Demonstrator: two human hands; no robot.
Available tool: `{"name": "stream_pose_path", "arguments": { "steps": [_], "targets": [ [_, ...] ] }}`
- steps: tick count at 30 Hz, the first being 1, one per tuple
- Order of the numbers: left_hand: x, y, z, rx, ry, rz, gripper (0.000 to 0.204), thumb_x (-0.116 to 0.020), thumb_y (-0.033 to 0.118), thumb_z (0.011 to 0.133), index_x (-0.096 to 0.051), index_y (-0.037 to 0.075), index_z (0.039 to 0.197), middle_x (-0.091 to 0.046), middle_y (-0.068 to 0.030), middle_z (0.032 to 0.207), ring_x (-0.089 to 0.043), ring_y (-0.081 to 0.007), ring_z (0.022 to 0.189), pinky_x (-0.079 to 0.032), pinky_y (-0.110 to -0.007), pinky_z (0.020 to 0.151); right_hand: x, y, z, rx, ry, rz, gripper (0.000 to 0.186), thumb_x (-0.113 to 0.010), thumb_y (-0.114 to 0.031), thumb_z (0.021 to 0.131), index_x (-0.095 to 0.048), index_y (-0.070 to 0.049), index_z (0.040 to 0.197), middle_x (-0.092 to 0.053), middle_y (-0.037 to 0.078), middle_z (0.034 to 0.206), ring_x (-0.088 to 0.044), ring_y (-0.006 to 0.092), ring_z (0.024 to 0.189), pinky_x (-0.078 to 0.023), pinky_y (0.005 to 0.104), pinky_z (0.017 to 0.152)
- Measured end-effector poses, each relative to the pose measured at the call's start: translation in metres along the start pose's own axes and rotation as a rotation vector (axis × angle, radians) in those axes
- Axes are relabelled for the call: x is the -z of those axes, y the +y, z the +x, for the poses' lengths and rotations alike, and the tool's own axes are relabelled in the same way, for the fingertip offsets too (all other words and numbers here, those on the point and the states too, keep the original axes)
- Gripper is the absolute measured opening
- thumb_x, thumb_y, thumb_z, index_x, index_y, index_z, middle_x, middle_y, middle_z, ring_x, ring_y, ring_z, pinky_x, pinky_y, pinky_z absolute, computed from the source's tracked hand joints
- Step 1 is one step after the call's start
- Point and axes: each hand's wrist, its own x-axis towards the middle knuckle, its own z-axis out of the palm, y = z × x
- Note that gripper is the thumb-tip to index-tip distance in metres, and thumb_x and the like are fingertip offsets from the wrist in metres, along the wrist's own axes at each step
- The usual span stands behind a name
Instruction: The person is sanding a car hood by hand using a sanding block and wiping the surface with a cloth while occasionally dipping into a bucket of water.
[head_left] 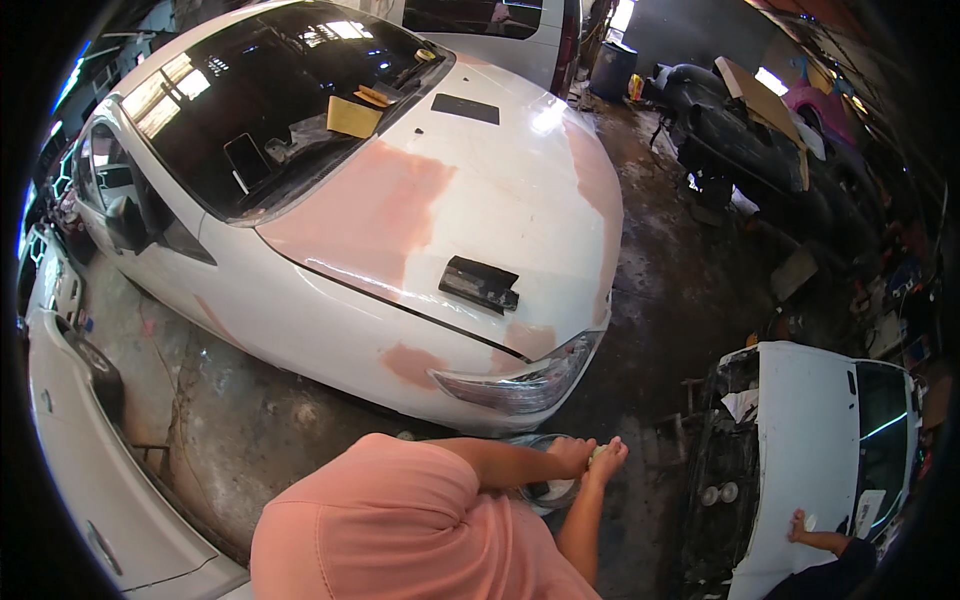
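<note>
My left hand [570, 456] and my right hand [607, 460] come together above a round bucket [562, 503] on the floor, beside the front corner of a white car. Both are closed around a small pale green thing [597, 452]; its kind is too small and covered to tell. Part of the bucket is hidden by my left forearm and pink shirt. Ahead, the car's hood [490, 190] is white with dull pink patches. A dark, curved, block-like piece [480, 284] rests on the hood near the headlight [520, 383].
A flat black sheet [466, 108] lies farther up the hood; yellow sheets [352, 117] and a phone [246, 160] are at the windshield. Right, another person's hand [802, 526] reaches over a white vehicle [805, 440]. Dark car parts [740, 140] are piled behind. A pale car [110, 470] stands left.
</note>
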Motion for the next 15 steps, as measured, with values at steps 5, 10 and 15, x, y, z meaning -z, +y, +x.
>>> {"name": "stream_pose_path", "arguments": {
  "steps": [5, 10, 15],
  "targets": [
    [0.058, 0.014, 0.004, -0.269, -0.522, -0.702, 0.070, -0.060, 0.075, 0.093, -0.067, 0.005, 0.097, -0.073, -0.0129, 0.086, -0.073, -0.0244, 0.076, -0.059, -0.041, 0.067, 0.082, -0.087, 0.000, -0.062, -0.734, 0.490, 0.042, -0.062, -0.029, 0.107, -0.057, -0.002, 0.139, -0.065, 0.012, 0.115, -0.070, 0.0270, 0.097, -0.060, 0.0474, 0.090],
    [0.089, 0.066, -0.034, -0.197, -1.186, -1.517, 0.074, -0.047, 0.080, 0.099, -0.066, 0.008, 0.104, -0.061, -0.0051, 0.070, -0.059, -0.0134, 0.055, -0.042, -0.024, 0.045, 0.084, -0.194, -0.072, -0.043, -0.924, 1.049, 0.054, -0.064, -0.033, 0.106, -0.049, -0.005, 0.150, -0.065, 0.013, 0.107, -0.071, 0.0300, 0.092, -0.063, 0.0560, 0.087],
    [0.101, 0.061, -0.057, -0.185, -1.000, -1.460, 0.043, -0.071, 0.051, 0.095, -0.067, 0.009, 0.104, -0.062, -0.0036, 0.073, -0.055, -0.0117, 0.054, -0.042, -0.024, 0.048, 0.086, -0.167, -0.041, 0.053, -1.029, 0.927, 0.046, -0.065, -0.021, 0.106, -0.051, -0.006, 0.148, -0.057, 0.006, 0.080, -0.062, 0.0198, 0.069, -0.064, 0.0490, 0.073]
  ]
}}
